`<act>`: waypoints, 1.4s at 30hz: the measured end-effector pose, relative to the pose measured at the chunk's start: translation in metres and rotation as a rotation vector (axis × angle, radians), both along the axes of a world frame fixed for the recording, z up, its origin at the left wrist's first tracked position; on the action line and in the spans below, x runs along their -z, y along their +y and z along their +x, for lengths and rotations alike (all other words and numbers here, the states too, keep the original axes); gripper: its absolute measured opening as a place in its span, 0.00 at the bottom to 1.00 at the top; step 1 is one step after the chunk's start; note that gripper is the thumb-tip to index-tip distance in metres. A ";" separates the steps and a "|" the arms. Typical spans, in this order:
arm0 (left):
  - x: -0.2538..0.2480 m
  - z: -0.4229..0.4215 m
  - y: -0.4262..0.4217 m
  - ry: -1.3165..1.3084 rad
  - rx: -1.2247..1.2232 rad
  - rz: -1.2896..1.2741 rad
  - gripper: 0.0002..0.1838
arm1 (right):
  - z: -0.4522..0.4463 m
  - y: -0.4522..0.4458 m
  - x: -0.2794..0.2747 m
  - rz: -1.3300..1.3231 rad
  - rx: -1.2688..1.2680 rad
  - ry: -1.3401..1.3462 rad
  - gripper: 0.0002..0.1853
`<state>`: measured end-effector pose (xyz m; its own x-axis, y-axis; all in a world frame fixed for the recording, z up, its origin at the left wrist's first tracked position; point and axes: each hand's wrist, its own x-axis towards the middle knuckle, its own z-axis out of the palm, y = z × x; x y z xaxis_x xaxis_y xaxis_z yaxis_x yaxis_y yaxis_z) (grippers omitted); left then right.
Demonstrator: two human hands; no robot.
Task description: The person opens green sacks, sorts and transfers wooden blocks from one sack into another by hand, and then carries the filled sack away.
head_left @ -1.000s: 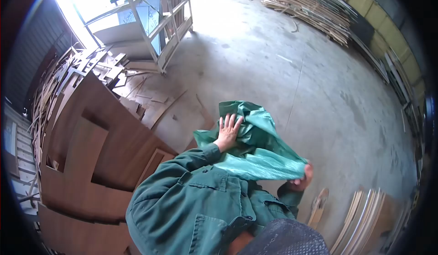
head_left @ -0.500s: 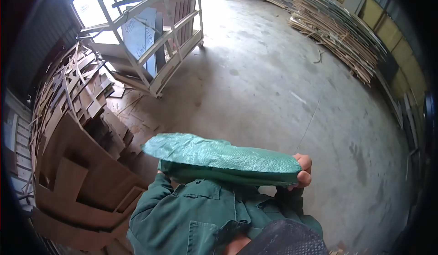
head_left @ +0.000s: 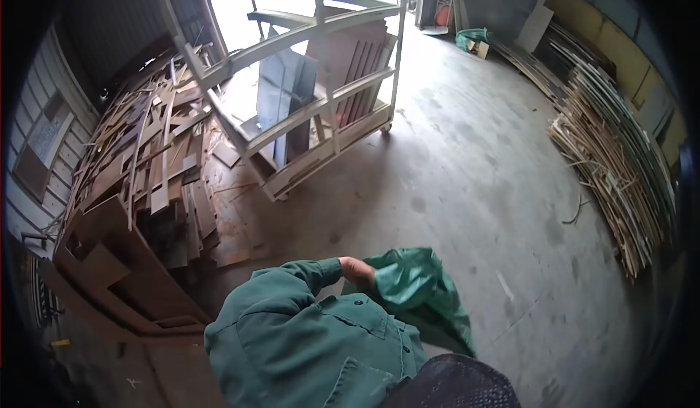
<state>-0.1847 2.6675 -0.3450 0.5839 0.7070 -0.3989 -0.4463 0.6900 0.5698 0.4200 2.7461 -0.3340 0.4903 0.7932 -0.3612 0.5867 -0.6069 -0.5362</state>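
Note:
A green woven plastic sack (head_left: 419,291) hangs crumpled in front of my chest, on the right side of my green jacket. My left hand (head_left: 357,272) reaches across from the left sleeve and grips the sack near its upper left edge. The fingertips disappear into the folds of the material. My right hand is out of sight, behind the sack or my body.
A wheeled metal frame cart (head_left: 292,131) holding upright boards stands ahead. To the left lies a heap of wood offcuts (head_left: 157,145) with large brown panels (head_left: 124,277) nearer me. Stacked strips (head_left: 605,167) line the right wall. Another green sack (head_left: 470,37) lies far off.
The sack went from stretched wide between both hands to hanging crumpled on the right. My left hand came across to the right, my right hand left view, and the camera's view turned left.

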 end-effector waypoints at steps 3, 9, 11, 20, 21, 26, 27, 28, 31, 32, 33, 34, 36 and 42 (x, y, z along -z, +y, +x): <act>0.014 -0.011 0.098 0.193 0.076 -0.075 0.18 | -0.011 0.077 0.055 -0.083 0.016 0.014 0.19; -0.112 -0.062 0.287 0.365 -0.269 -0.152 0.15 | -0.234 0.399 -0.080 0.438 -0.742 0.324 0.10; -0.122 -0.072 0.339 0.258 -0.485 -0.171 0.16 | -0.337 0.476 -0.130 0.332 -1.076 0.539 0.10; -0.104 -0.258 0.597 -0.158 -1.412 0.243 0.24 | -0.594 0.718 0.086 0.208 -1.954 0.129 0.18; -0.113 -0.293 0.627 -0.253 -1.482 0.304 0.24 | -0.577 0.750 0.168 0.360 -2.010 0.038 0.18; -0.105 -0.367 0.796 -0.256 -1.462 0.215 0.25 | -0.569 0.859 0.131 -0.015 -1.507 0.058 0.19; -0.115 -0.365 0.837 -0.210 -1.401 0.164 0.26 | -0.574 0.879 0.116 -0.032 -1.380 0.099 0.19; -0.117 -0.359 0.880 -0.209 -1.301 0.078 0.24 | -0.580 0.900 0.107 -0.031 -1.269 0.142 0.19; -0.124 -0.317 1.017 -0.366 -0.940 -0.260 0.21 | -0.606 0.981 0.095 -0.013 -1.009 0.273 0.19; -0.113 -0.303 1.059 -0.244 -0.821 -0.185 0.20 | -0.619 1.012 0.096 -0.010 -0.974 0.295 0.19; -0.106 -0.292 1.099 -0.122 -0.703 -0.104 0.20 | -0.634 1.049 0.092 0.003 -0.914 0.338 0.19; -0.106 -0.276 1.138 -0.171 -0.604 -0.107 0.20 | -0.648 1.090 0.093 0.016 -0.873 0.372 0.19; -0.126 -0.254 1.188 -0.189 -0.439 -0.044 0.21 | -0.678 1.173 0.090 0.040 -0.823 0.434 0.19; -0.184 -0.323 1.332 -0.290 0.003 -0.245 0.19 | -0.781 1.418 0.035 0.076 -0.788 0.548 0.19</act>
